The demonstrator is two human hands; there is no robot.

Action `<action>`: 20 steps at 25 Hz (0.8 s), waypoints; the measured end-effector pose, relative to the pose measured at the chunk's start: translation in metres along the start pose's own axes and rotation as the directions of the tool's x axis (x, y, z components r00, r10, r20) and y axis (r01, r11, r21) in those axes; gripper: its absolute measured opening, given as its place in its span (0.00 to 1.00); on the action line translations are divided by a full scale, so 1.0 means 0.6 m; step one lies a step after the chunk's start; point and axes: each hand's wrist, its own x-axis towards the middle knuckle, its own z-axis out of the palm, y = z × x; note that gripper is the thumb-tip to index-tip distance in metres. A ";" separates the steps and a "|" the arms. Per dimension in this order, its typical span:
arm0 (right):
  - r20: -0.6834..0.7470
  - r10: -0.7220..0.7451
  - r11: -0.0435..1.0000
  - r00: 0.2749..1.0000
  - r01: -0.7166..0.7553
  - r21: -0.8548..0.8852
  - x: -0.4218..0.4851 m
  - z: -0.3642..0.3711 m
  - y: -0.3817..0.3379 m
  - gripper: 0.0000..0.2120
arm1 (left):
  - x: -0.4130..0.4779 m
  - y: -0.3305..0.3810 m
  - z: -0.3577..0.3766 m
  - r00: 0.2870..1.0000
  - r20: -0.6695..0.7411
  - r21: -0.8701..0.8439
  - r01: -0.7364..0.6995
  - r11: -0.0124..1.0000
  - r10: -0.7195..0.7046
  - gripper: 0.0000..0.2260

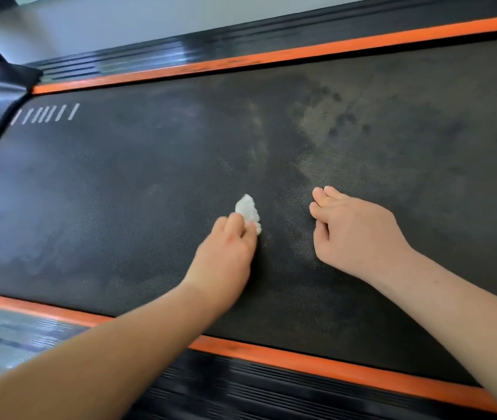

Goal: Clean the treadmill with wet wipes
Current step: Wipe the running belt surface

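A: Where's the wipe [248,209]?
B: Middle of the belt [120,183], pinched by the left hand [226,250]; right hand [356,234] rests nearby, loosely curled, empty.
A: Risk?
B: So small a wipe may just smear the dust [314,122].

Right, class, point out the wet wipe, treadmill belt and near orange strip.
wet wipe [248,207], head view, crumpled middle
treadmill belt [120,177], head view, bare surface
near orange strip [301,361], head view, top face
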 end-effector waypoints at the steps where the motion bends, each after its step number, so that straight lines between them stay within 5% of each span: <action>1: -0.003 0.002 1.000 1.000 -0.002 -0.019 0.003 0.001 -0.003 0.09 | -0.002 -0.010 -0.002 0.998 0.021 0.010 -0.054 0.998 0.054 0.20; 2: -0.005 0.001 0.999 1.000 -0.001 -0.035 0.007 0.001 -0.006 0.08 | 0.011 -0.035 -0.009 0.999 -0.003 0.025 -0.054 0.998 0.054 0.20; 5: 0.002 0.006 1.000 1.000 -0.006 -0.028 0.009 0.000 -0.011 0.09 | 0.022 -0.082 -0.018 0.971 -0.035 0.041 0.239 0.970 -0.238 0.19; 9: 0.035 0.026 0.998 0.999 -0.024 -0.064 0.011 -0.001 -0.009 0.11 | -0.023 -0.038 0.007 0.997 -0.016 -0.014 -0.075 0.997 0.075 0.20; 13: 0.026 0.047 0.997 0.999 -0.045 -0.062 0.012 -0.009 -0.013 0.16 | 0.012 -0.063 -0.017 0.986 -0.053 0.014 0.157 0.988 -0.156 0.23; 17: 0.099 0.032 0.992 0.995 -0.019 -0.126 0.015 -0.009 -0.019 0.22 | -0.035 -0.028 0.007 0.951 0.007 -0.003 -0.309 0.951 0.309 0.24; 18: 0.112 0.029 0.992 0.993 -0.015 -0.125 0.015 -0.010 -0.023 0.22 | -0.024 -0.056 0.009 0.950 -0.010 0.004 -0.313 0.950 0.313 0.23; 20: 0.098 0.018 0.997 0.995 -0.010 -0.081 -0.004 -0.007 -0.029 0.20 | -0.018 -0.072 0.000 0.990 -0.100 -0.030 -0.098 0.995 0.095 0.22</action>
